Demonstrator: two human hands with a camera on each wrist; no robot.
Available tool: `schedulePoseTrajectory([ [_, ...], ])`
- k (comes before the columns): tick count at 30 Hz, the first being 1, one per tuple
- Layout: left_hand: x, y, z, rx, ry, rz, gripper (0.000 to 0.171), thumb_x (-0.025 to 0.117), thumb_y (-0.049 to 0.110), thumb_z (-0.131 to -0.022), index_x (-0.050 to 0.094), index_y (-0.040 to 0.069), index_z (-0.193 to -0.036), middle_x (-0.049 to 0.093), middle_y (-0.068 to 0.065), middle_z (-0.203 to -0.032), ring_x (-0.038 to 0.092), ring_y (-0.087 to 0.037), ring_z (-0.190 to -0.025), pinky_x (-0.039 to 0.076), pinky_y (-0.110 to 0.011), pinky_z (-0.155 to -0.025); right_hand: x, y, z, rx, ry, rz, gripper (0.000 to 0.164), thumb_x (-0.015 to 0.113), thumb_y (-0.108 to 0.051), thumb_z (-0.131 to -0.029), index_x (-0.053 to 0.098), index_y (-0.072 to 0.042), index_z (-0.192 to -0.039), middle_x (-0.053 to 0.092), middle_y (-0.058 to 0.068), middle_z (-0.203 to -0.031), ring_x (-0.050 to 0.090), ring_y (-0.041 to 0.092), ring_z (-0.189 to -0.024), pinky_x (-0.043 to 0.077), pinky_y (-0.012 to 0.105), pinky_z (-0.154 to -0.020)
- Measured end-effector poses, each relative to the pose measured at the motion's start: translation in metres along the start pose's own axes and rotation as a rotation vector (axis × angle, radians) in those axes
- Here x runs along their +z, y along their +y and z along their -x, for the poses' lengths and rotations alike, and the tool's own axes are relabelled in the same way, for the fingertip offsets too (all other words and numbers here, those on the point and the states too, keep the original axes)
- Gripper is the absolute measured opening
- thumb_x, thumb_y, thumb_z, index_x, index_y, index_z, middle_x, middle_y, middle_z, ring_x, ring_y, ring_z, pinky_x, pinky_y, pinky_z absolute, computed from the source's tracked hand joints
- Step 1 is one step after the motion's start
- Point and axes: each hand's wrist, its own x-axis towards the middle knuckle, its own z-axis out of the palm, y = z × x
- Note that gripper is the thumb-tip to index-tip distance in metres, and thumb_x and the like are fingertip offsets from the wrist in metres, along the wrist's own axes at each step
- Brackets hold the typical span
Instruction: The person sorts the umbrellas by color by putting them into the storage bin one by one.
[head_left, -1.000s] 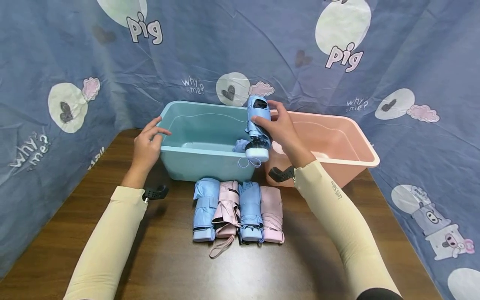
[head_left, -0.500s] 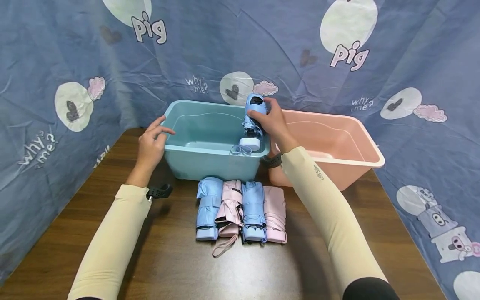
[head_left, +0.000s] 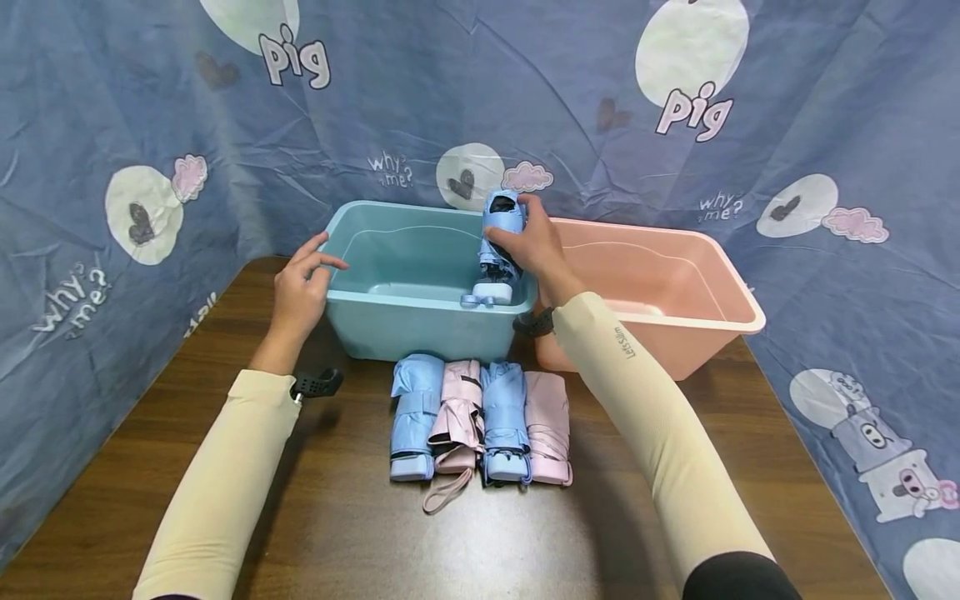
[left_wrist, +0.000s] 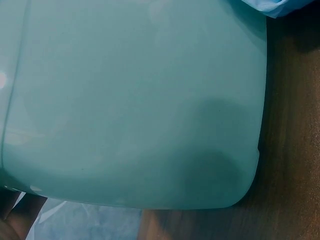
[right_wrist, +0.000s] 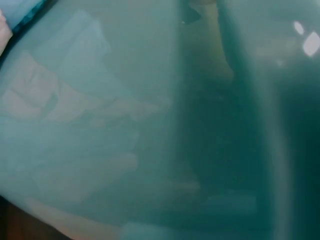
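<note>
My right hand (head_left: pixel 538 246) grips a folded blue umbrella (head_left: pixel 504 221) by its upper part. The umbrella stands nearly upright inside the right end of the teal bin (head_left: pixel 405 329), its pale handle low and a cord loop by the front rim. My left hand (head_left: pixel 300 292) rests at the bin's left rim with fingers spread. In the left wrist view the bin's wall (left_wrist: pixel 135 110) fills most of the picture, and a bit of the fingers (left_wrist: pixel 22 215) shows at its edge. The right wrist view shows mainly the same bin's wall (right_wrist: pixel 125 130); the right hand is out of that view.
A pink bin (head_left: pixel 660 346) stands right of the teal one, partly behind my right arm. In front lie several folded umbrellas in a row: blue (head_left: pixel 415 417), pink (head_left: pixel 459 408), blue (head_left: pixel 506 421), pink (head_left: pixel 548 425). They lie on a wooden table (head_left: pixel 337 517); a patterned cloth (head_left: pixel 300 150) hangs behind.
The right hand has moved the blue umbrella left and down into the teal bin. Another blue item seen there a second ago is now hidden. The left hand has stayed at the rim.
</note>
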Motion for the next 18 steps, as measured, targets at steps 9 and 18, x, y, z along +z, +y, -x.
schedulePoseTrajectory([
  [9,-0.001,0.001,0.002,0.005,0.015,-0.007,0.033,0.041,0.008,-0.09,0.074,0.004,-0.09,0.052,0.003,-0.141,0.055,-0.019,-0.088,0.023,-0.024,-0.046,0.008,-0.004,0.012,-0.001,-0.052,0.046,0.078,0.07,-0.045,-0.082,0.033,-0.02,-0.145,0.053,0.011,-0.127,0.051,0.025,-0.104,0.043,0.039,-0.09],
  [18,-0.001,0.0,0.002,0.01,0.013,0.013,0.033,0.041,0.009,-0.09,0.073,0.002,-0.09,0.052,0.002,-0.142,0.053,-0.021,-0.115,0.025,-0.026,-0.051,0.019,-0.005,0.018,-0.012,-0.059,0.114,0.077,0.071,-0.048,-0.08,0.037,-0.018,-0.143,0.054,0.01,-0.127,0.051,0.025,-0.104,0.043,0.04,-0.09],
])
